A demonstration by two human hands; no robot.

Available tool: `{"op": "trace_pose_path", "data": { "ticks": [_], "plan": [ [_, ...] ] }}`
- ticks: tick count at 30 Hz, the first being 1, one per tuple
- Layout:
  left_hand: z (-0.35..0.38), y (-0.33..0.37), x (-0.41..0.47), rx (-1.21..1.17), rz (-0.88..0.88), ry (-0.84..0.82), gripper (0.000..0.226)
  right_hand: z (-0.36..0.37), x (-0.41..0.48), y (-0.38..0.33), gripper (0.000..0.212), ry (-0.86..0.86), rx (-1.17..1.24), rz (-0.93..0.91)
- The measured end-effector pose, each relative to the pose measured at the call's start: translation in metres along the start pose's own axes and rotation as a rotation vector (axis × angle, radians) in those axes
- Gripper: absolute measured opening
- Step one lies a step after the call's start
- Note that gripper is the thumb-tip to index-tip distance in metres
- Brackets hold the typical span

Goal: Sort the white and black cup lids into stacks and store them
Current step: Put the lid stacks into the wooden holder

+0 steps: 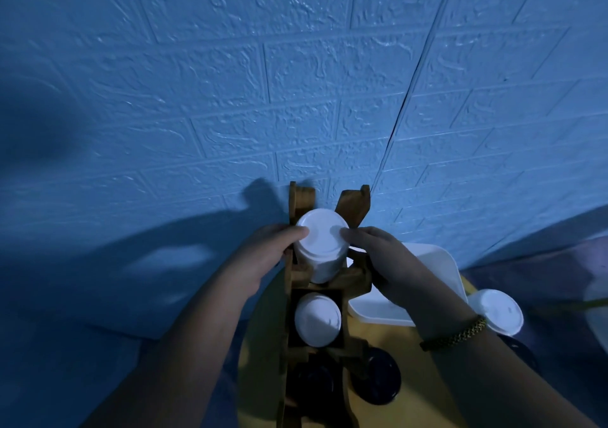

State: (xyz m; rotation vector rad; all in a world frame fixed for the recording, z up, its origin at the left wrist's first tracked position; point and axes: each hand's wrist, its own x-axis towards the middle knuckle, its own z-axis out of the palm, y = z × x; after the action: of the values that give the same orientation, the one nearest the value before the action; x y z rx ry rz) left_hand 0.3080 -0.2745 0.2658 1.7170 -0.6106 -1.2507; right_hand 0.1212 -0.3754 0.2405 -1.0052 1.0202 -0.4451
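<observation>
Left fingers (296, 232) and right fingers (354, 236) clasp white lid stack (320, 246).

Upright white lid stacks (321, 246) (black lids (375, 378) nearer)

Wooden rack (297, 273), smooth plastic lids (321, 234)

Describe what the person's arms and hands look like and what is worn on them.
Both forearms are bare, with no sleeves in view. The left hand and right hand are ungloved, and no rings show on the visible fingers. The right wrist wears a braided cord bracelet, dull gold strands woven with dark ones. The left wrist carries nothing.
</observation>
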Motion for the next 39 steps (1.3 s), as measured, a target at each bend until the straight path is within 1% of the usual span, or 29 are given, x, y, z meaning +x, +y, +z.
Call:
{"op": "trace_pose_path", "data": {
  "ticks": [2,3,5,6,8,11,13,16,19,23,24,28,34,37,39],
  "plan": [
    [0.000,-0.001,0.004,-0.037,-0.013,-0.031,0.015,-0.006,0.009,0.001,0.043,-0.031,0.028,0.050],
    [0.000,-0.002,0.005,-0.069,-0.021,-0.048,0.015,-0.008,0.012,0.002,0.040,-0.044,0.031,0.062],
    [0.000,-0.005,0.008,-0.139,-0.050,-0.078,0.015,-0.011,0.017,0.005,0.027,-0.058,0.038,0.063],
    [-0.001,-0.009,0.012,-0.157,-0.064,-0.095,0.015,-0.011,0.018,0.008,0.024,-0.055,0.040,0.065],
    [-0.001,-0.015,0.017,-0.158,-0.084,-0.108,0.017,-0.012,0.023,0.015,0.029,-0.059,0.026,0.058],
    [0.002,-0.025,0.023,-0.203,-0.101,-0.039,0.010,-0.011,0.029,0.024,0.032,-0.069,0.006,0.025],
    [0.005,-0.029,0.026,-0.213,-0.090,-0.015,0.009,-0.012,0.031,0.029,0.033,-0.069,0.016,0.035],
    [0.006,-0.032,0.030,-0.160,-0.055,0.021,0.010,-0.014,0.036,0.034,0.045,-0.074,0.021,0.054],
    [0.004,-0.033,0.032,-0.157,-0.061,-0.008,0.009,-0.015,0.039,0.033,0.058,-0.117,-0.004,0.062],
    [0.001,-0.034,0.034,-0.132,-0.075,-0.024,0.011,-0.015,0.042,0.031,0.065,-0.126,-0.069,0.069],
    [0.002,-0.034,0.035,-0.122,-0.081,-0.020,0.011,-0.015,0.042,0.031,0.063,-0.123,-0.087,0.067],
    [0.003,-0.031,0.033,-0.120,-0.103,-0.018,0.011,-0.015,0.038,0.032,0.043,-0.109,-0.073,0.067],
    [0.003,-0.029,0.025,-0.165,-0.138,-0.021,0.011,-0.014,0.025,0.026,0.038,-0.087,-0.060,0.042],
    [0.002,-0.029,0.019,-0.177,-0.100,0.015,0.010,-0.018,0.012,0.025,0.040,-0.082,-0.060,0.025],
    [0.000,-0.027,0.011,-0.138,-0.044,0.057,0.011,-0.023,0.004,0.025,0.039,-0.063,-0.071,0.028]
  ]
}}
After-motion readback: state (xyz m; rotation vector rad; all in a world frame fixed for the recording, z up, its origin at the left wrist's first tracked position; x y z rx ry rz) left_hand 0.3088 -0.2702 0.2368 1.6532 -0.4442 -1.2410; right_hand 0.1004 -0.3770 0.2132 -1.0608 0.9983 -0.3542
